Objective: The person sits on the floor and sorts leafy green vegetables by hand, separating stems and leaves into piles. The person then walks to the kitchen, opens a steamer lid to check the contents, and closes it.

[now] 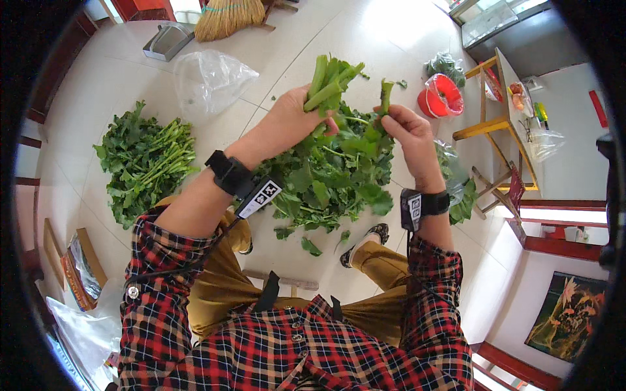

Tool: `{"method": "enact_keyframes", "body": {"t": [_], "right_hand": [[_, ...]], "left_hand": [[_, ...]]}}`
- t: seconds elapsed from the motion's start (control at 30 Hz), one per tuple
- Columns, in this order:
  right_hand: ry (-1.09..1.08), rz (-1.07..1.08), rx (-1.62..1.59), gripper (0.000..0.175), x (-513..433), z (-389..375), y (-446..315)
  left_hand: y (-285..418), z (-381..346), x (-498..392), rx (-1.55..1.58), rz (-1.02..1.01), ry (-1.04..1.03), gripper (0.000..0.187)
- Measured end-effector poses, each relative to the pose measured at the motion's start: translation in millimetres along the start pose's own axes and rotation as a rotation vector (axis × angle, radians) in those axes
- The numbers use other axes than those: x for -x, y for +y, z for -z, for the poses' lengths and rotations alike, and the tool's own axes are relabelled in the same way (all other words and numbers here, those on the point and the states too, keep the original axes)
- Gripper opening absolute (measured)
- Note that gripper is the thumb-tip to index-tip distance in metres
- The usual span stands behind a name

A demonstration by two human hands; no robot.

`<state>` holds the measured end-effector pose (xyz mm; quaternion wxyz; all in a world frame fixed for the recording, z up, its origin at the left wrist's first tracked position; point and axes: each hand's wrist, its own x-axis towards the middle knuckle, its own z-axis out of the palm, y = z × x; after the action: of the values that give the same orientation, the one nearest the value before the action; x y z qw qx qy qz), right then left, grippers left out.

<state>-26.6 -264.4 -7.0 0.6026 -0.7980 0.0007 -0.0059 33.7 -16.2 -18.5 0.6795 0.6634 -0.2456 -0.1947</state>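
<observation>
My left hand (303, 115) is closed around a bunch of leafy green stalks (328, 88), their thick cut ends pointing up and away from me. To the right, my right hand (408, 129) pinches a single leafy stalk (385, 97) near its upper end, with its leaves hanging below. Under both hands lies a large heap of leafy greens (323, 181) on the tiled floor. Off to the left rests a second pile of greens (149, 163), its stems mostly pointing right. A few loose leaves (311, 247) lie near my feet.
A clear plastic bag (210, 80), a dustpan (167, 41) and a straw broom (229, 19) are on the floor beyond. At right stand a red bucket (441, 96), bagged greens (455, 171) and a wooden table (521, 112). An open cardboard box (83, 269) lies at lower left.
</observation>
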Motion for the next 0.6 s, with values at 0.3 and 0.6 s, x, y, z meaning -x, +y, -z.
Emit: {"method": "enact_keyframes", "body": {"t": [0.3, 0.6], "right_hand": [[0.073, 0.079, -0.127, 0.021, -18, -59, -48], [-0.128, 0.383, 0.084, 0.033, -95, 15, 18]], "left_hand": [[2, -1, 6, 0.001, -0.030, -0.043, 0.028], [17, 33, 16, -0.409, -0.062, 0.111, 0.028]]}}
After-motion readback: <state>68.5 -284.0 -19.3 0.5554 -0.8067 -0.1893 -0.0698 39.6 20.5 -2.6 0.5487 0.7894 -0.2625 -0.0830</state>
